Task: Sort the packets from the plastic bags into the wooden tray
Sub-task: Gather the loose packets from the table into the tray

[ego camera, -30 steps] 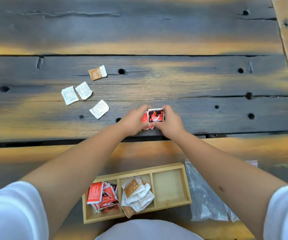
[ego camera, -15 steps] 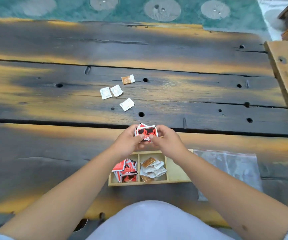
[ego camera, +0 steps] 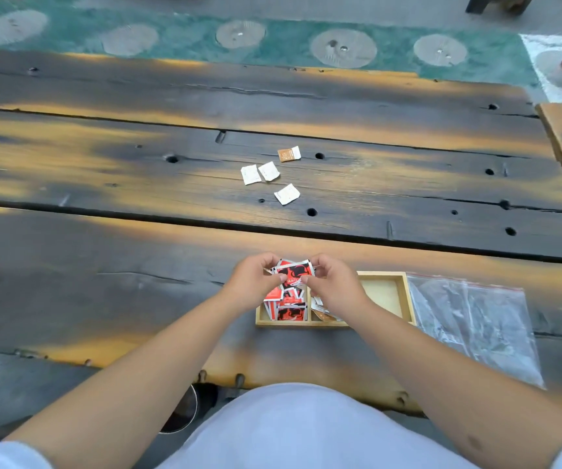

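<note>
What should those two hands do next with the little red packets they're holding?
Probably lower and release them: both hands, left hand and right hand, pinch the red-and-black packets right above the light wooden tray's left compartment, where matching red packets already lie.
</note>
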